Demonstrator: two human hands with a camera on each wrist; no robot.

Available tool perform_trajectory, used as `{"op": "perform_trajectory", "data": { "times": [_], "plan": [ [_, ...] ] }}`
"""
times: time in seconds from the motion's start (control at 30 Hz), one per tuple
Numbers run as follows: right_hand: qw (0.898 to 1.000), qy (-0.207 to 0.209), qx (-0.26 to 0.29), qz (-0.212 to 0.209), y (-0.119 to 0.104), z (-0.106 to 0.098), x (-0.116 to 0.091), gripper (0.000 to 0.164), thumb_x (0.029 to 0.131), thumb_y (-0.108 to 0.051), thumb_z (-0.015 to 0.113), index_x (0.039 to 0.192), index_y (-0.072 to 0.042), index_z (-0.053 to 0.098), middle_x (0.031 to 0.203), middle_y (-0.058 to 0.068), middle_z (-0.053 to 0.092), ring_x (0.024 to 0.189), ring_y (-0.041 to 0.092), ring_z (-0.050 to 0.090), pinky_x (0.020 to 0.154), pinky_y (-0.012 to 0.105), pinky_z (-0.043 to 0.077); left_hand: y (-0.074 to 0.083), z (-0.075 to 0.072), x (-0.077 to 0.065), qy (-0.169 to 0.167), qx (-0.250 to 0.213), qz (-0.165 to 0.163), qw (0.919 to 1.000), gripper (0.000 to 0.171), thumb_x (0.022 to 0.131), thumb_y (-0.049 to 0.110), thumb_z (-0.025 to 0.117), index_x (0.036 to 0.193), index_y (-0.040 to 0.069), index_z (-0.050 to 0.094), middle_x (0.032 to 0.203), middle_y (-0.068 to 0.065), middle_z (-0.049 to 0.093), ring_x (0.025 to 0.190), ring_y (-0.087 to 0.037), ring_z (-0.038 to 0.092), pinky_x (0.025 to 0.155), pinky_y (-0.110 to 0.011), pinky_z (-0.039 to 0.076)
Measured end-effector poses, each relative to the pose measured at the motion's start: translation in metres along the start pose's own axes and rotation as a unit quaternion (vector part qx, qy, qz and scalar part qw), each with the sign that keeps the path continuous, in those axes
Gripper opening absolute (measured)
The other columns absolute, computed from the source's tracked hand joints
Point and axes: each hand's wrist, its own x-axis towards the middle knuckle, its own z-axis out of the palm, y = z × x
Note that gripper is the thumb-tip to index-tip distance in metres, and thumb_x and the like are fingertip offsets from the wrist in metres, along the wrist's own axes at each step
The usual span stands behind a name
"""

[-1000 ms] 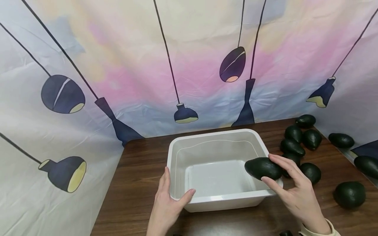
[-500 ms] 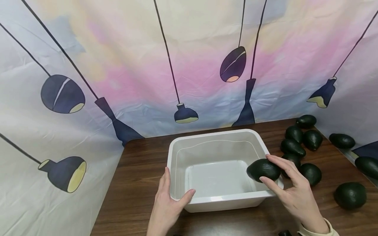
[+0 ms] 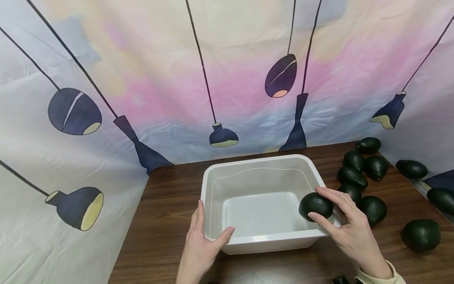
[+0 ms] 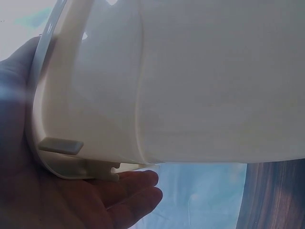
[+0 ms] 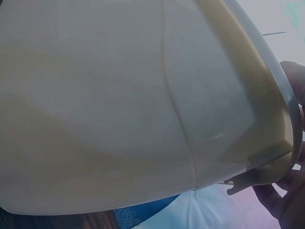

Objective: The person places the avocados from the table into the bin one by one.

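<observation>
A white plastic tub (image 3: 262, 239) stands on a dark wood table. My left hand (image 3: 203, 240) holds its near left corner, thumb over the front rim and fingers along the left side. In the left wrist view, the fingers (image 4: 138, 200) reach past the corner below the rim, close to the tub's outer wall (image 4: 205, 90). Over the tub's near right corner, my right hand (image 3: 354, 232) pinches a dark green avocado (image 3: 315, 206) between thumb and fingers. The tub wall (image 5: 109, 95) fills most of the right wrist view, hiding the avocado; dark fingers show at the right edge.
Several avocados (image 3: 352, 176) lie clustered right of the tub. Another avocado (image 3: 421, 235) sits nearer on the right, and two more, including one avocado (image 3: 411, 169), lie along the right edge by the fabric. A printed cloth backdrop (image 3: 159, 79) rises behind the table (image 3: 170, 197).
The avocado in my right hand has turned from lengthwise to nearly end-on and shifted slightly right and down. My left hand stays at the tub's corner.
</observation>
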Motion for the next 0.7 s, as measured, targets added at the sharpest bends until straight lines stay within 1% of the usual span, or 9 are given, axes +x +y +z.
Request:
{"op": "perform_trajectory", "data": {
  "times": [0.1, 0.2, 0.3, 0.47, 0.57, 0.7],
  "plan": [
    [1.0, 0.001, -0.005, -0.006, 0.001, 0.001, 0.001, 0.072, 0.061, 0.007, 0.087, 0.128, -0.001, 0.061, 0.126, 0.014, 0.061, 0.114, 0.016, 0.052, 0.094, 0.015, 0.037, 0.001, 0.0, 0.0, -0.001, -0.003, 0.001, 1.0, 0.11, 0.076, 0.054, 0.077, 0.154, 0.001, 0.02, 0.153, -0.012, 0.033, 0.133, -0.033, 0.04, 0.104, -0.051, 0.036],
    [1.0, 0.002, -0.015, -0.007, 0.002, 0.002, 0.001, 0.072, 0.06, 0.005, 0.089, 0.127, -0.003, 0.063, 0.125, 0.012, 0.062, 0.113, 0.014, 0.052, 0.095, 0.02, 0.031, 0.001, 0.0, 0.0, -0.003, -0.003, 0.001, 1.0, 0.11, 0.077, 0.054, 0.077, 0.154, 0.001, 0.019, 0.153, -0.012, 0.033, 0.133, -0.033, 0.04, 0.104, -0.052, 0.036],
    [1.0, 0.005, -0.025, -0.007, 0.0, 0.003, 0.002, 0.074, 0.058, 0.005, 0.089, 0.126, -0.004, 0.064, 0.124, 0.011, 0.063, 0.113, 0.012, 0.052, 0.094, 0.024, 0.026, 0.002, 0.0, 0.0, -0.004, -0.001, -0.001, 1.0, 0.11, 0.077, 0.055, 0.077, 0.154, 0.002, 0.019, 0.153, -0.012, 0.033, 0.134, -0.034, 0.039, 0.104, -0.053, 0.036],
    [0.999, 0.014, -0.029, -0.023, -0.015, 0.003, 0.008, 0.073, 0.055, 0.01, 0.087, 0.123, -0.002, 0.065, 0.119, 0.015, 0.064, 0.111, 0.012, 0.053, 0.093, 0.026, 0.025, 0.002, 0.0, 0.0, -0.002, 0.002, 0.0, 1.0, 0.11, 0.077, 0.055, 0.077, 0.154, 0.002, 0.019, 0.153, -0.012, 0.033, 0.134, -0.034, 0.039, 0.104, -0.052, 0.035],
    [0.999, 0.016, -0.028, -0.03, -0.026, 0.002, 0.012, 0.071, 0.054, 0.011, 0.086, 0.121, 0.0, 0.065, 0.117, 0.018, 0.064, 0.11, 0.011, 0.054, 0.093, 0.026, 0.025, 0.002, 0.0, 0.0, -0.001, 0.004, 0.0, 1.0, 0.11, 0.077, 0.055, 0.077, 0.154, 0.002, 0.019, 0.152, -0.012, 0.033, 0.134, -0.034, 0.039, 0.104, -0.052, 0.036],
    [0.999, 0.016, -0.025, -0.034, -0.031, 0.002, 0.014, 0.069, 0.054, 0.012, 0.086, 0.12, 0.001, 0.065, 0.116, 0.019, 0.064, 0.109, 0.01, 0.054, 0.094, 0.026, 0.026, 0.001, -0.001, 0.0, -0.002, 0.008, -0.002, 1.0, 0.11, 0.077, 0.056, 0.076, 0.154, 0.003, 0.019, 0.152, -0.012, 0.034, 0.134, -0.034, 0.039, 0.104, -0.053, 0.036]
  ]
}}
